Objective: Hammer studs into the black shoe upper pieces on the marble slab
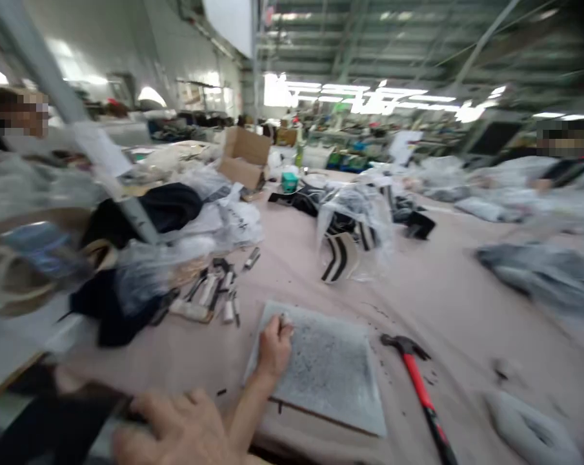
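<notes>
My left hand [273, 345] rests on a grey, scuffed flat board [330, 368], its fingers closed in a pinch. A small pale bit shows at the fingertips, too small to name. Nearer the camera, my right hand [175, 429] reaches leftward across my left forearm. Motion smears its fingers, and whether they grip anything is unclear. Beside it at the lower left is a dark, blurred surface [50, 420]. A claw hammer [420, 384] with a red and black handle lies right of the board, among small dark scraps.
Several small metal and dark tools [209, 290] lie left of the board. Beyond it sits a clear plastic bag [357, 226] with striped pieces. Bagged goods [548, 271] are at right, dark cloth [168, 210] and a cardboard box [246, 155] further back. Other people are at both sides.
</notes>
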Tool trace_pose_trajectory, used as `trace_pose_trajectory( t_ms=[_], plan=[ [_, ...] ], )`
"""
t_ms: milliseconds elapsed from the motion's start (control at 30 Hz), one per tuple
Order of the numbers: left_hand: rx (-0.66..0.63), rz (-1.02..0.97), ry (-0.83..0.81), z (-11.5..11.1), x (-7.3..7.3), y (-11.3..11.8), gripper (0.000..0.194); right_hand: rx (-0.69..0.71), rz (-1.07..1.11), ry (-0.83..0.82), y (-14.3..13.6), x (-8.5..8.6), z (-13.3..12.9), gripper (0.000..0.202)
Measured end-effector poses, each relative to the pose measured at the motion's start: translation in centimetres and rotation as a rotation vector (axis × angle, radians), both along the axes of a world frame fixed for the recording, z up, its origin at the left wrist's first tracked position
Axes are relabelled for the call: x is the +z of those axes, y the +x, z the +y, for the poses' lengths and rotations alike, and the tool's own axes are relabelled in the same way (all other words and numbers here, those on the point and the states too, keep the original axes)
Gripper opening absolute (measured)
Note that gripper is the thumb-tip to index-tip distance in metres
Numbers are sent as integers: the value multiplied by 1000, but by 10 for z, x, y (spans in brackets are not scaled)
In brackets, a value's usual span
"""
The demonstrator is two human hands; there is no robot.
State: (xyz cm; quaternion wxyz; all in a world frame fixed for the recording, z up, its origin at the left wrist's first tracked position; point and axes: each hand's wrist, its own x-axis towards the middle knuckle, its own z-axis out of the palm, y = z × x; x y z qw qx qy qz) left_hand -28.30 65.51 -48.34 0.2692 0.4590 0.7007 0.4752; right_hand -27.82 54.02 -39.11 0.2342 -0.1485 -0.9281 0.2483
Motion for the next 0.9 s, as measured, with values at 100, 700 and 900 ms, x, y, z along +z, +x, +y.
trace_pose_trajectory(
  t_ms=[100,700,900],
  plan=[
    [41,90,-20,27,-3,-5,30,-289,-40,-52,9,-4,87,33],
    [-136,305,155,63,-25,-20,26,-1267,-57,-722,178,-23,378,24],
    [-142,340,73,64,-19,-15,23,-1257,-234,-528,219,8,363,31]
  ],
)
